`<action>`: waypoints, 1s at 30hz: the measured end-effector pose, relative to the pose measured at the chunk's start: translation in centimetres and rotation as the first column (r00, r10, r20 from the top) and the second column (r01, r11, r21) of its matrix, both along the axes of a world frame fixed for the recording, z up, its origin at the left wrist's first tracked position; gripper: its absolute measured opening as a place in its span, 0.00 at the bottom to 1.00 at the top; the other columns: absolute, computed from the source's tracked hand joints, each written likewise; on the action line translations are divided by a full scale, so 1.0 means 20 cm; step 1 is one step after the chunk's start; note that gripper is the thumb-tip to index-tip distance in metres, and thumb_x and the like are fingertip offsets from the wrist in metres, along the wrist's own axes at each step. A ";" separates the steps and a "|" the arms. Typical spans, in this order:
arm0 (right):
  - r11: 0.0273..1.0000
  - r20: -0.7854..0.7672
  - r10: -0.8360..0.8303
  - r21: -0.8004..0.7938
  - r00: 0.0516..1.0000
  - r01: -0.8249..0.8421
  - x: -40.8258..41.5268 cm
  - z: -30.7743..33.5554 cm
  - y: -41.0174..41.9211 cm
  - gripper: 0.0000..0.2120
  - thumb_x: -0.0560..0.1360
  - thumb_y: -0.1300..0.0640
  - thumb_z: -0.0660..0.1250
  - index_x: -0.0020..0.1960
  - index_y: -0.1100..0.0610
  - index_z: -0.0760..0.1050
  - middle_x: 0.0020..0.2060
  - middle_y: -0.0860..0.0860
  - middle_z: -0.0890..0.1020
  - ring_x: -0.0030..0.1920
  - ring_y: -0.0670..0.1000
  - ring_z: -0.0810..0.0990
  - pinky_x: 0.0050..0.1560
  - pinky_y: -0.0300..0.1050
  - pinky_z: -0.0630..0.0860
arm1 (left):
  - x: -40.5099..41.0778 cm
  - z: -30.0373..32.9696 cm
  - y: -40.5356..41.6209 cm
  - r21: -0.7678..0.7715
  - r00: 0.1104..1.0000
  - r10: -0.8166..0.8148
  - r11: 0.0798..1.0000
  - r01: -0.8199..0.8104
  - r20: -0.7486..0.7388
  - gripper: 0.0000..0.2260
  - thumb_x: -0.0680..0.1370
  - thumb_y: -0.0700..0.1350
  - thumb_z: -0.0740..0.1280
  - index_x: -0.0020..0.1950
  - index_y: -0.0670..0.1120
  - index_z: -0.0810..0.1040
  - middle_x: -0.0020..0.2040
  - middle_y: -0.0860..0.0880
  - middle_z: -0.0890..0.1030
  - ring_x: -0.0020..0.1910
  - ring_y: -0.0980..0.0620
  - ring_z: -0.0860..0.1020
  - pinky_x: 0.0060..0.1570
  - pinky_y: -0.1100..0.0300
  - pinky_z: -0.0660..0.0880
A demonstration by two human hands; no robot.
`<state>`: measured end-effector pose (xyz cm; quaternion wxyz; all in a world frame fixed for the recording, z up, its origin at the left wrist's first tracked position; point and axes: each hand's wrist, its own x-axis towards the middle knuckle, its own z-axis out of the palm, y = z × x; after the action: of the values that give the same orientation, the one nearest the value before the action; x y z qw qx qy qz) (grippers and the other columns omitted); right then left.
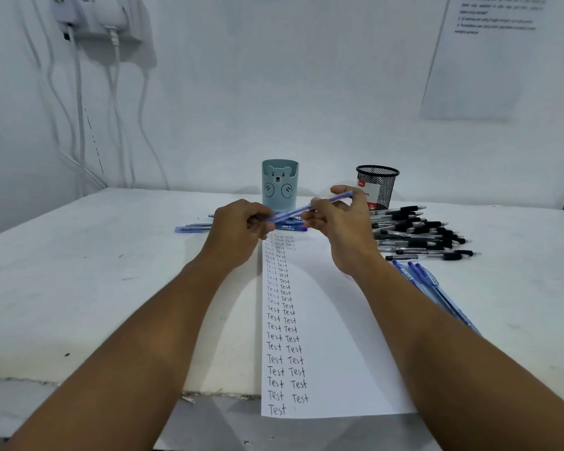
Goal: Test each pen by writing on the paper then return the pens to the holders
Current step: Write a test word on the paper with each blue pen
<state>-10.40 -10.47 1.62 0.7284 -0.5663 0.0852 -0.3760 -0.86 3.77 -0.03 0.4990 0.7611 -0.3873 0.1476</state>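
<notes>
Both hands raised above the far end of the paper point(332, 320), sharing one blue pen point(310, 207) held slantwise in the air: left hand point(238, 229) pinching the lower end with closed fingers, right hand point(342, 219) gripping the upper part between thumb and fingertips, the pen's far tip poking out past the right thumb. Just behind the hands, two holders standing upright on the white table point(79, 271): a pale blue bear-faced holder point(280, 183) at centre, partly hidden below by the knuckles, and a black mesh holder point(377, 187) to its right, the two apart. Loose blue pens point(192, 228) lying flat beneath and left of the hands, mostly covered, number not clear. Heap of black-gripped pens point(417, 234) right of the paper, too crowded to count. Three or so more blue pens point(433, 288) beside the right forearm, partly hidden by it. Two columns of handwritten "Test" down the paper's left side, the sheet's near edge overhanging the table. On the wall, plugged-in chargers point(98, 17) with hanging cables upper left, a printed sheet point(479, 60) upper right.
</notes>
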 end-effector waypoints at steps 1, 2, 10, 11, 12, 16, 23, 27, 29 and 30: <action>1.000 0.002 -0.003 -0.010 1.000 0.003 0.00 0.00 0.00 0.14 0.77 0.71 0.65 0.53 0.57 0.65 0.34 0.56 0.78 0.29 0.52 0.81 0.34 0.42 0.79 | 0.00 0.00 0.00 -0.010 1.000 0.005 1.000 -0.005 -0.005 0.08 0.74 0.30 0.68 0.52 0.36 0.82 0.34 0.54 0.77 0.29 0.66 0.77 0.36 0.76 0.70; 1.000 0.000 -0.004 -0.018 1.000 0.004 0.00 0.00 0.00 0.13 0.77 0.71 0.65 0.52 0.57 0.65 0.34 0.56 0.78 0.30 0.52 0.81 0.34 0.42 0.79 | 0.01 0.00 -0.01 -0.020 1.000 0.011 1.000 -0.011 -0.004 0.08 0.74 0.29 0.67 0.51 0.35 0.82 0.34 0.54 0.77 0.28 0.65 0.77 0.35 0.76 0.71; 1.000 0.041 0.018 0.023 0.999 -0.019 0.01 0.00 -0.03 0.12 0.77 0.71 0.66 0.47 0.58 0.66 0.34 0.56 0.77 0.31 0.53 0.81 0.37 0.44 0.80 | 0.01 0.01 -0.07 -0.068 0.995 0.032 0.997 -0.025 0.092 0.07 0.73 0.29 0.67 0.47 0.35 0.83 0.39 0.39 0.80 0.33 0.47 0.76 0.39 0.57 0.76; 1.000 0.042 0.018 0.023 0.999 -0.019 0.01 0.00 -0.04 0.12 0.77 0.71 0.66 0.47 0.58 0.66 0.34 0.57 0.77 0.30 0.53 0.81 0.38 0.44 0.80 | 0.01 0.01 -0.08 -0.073 0.995 0.022 0.997 -0.016 0.093 0.07 0.73 0.29 0.67 0.46 0.35 0.83 0.38 0.40 0.79 0.32 0.47 0.75 0.38 0.56 0.76; 0.999 0.045 0.022 0.026 0.999 -0.023 0.00 0.00 -0.04 0.12 0.77 0.71 0.66 0.47 0.59 0.65 0.35 0.57 0.77 0.30 0.54 0.81 0.38 0.44 0.81 | 0.01 0.01 -0.07 -0.080 0.996 0.012 0.997 -0.005 0.086 0.07 0.73 0.28 0.67 0.46 0.35 0.83 0.37 0.41 0.79 0.30 0.49 0.75 0.36 0.56 0.77; 0.999 0.043 0.026 0.035 0.999 -0.028 0.00 0.00 -0.03 0.12 0.77 0.71 0.65 0.47 0.58 0.65 0.37 0.58 0.76 0.31 0.54 0.81 0.39 0.46 0.82 | 0.03 0.00 -0.07 -0.103 1.000 -0.029 0.994 0.028 -0.002 0.08 0.74 0.28 0.66 0.50 0.34 0.82 0.36 0.49 0.79 0.29 0.58 0.77 0.34 0.66 0.76; 0.994 0.004 -0.092 0.051 0.996 0.092 -0.02 0.12 -0.11 0.16 0.81 0.66 0.60 0.65 0.55 0.61 0.45 0.55 0.75 0.38 0.56 0.81 0.45 0.48 0.82 | 0.19 -0.09 0.00 0.296 0.974 0.179 0.931 -0.213 0.136 0.16 0.76 0.31 0.62 0.60 0.42 0.80 0.59 0.42 0.80 0.59 0.41 0.75 0.62 0.51 0.70; 0.928 -0.218 -0.259 -0.325 0.941 0.180 -0.08 0.19 -0.25 0.25 0.81 0.61 0.63 0.75 0.53 0.59 0.42 0.55 0.75 0.35 0.55 0.79 0.43 0.53 0.80 | 0.20 -0.10 -0.01 0.464 0.966 0.175 0.851 -0.245 0.190 0.11 0.79 0.38 0.60 0.55 0.45 0.80 0.55 0.43 0.81 0.54 0.41 0.76 0.54 0.49 0.72; 0.826 -0.294 -0.354 -0.543 0.888 0.150 -0.12 0.22 -0.28 0.22 0.81 0.59 0.64 0.73 0.55 0.63 0.39 0.55 0.76 0.36 0.57 0.79 0.43 0.57 0.80 | 0.19 -0.10 -0.03 0.492 0.955 0.181 0.825 -0.278 0.235 0.10 0.80 0.40 0.59 0.55 0.45 0.80 0.55 0.43 0.80 0.54 0.41 0.74 0.53 0.50 0.70; 0.775 -0.340 -0.395 -0.623 0.853 0.110 -0.15 0.23 -0.28 0.21 0.81 0.58 0.64 0.72 0.54 0.64 0.41 0.56 0.78 0.35 0.56 0.80 0.42 0.55 0.81 | 0.19 -0.10 -0.03 0.485 0.951 0.190 0.825 -0.289 0.243 0.11 0.80 0.40 0.59 0.57 0.45 0.79 0.56 0.43 0.79 0.56 0.41 0.73 0.55 0.49 0.70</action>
<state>-13.34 -16.09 6.17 0.4197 -0.8155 0.2107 -0.3381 2.99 3.15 -2.00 0.2167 0.8922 -0.3580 0.1700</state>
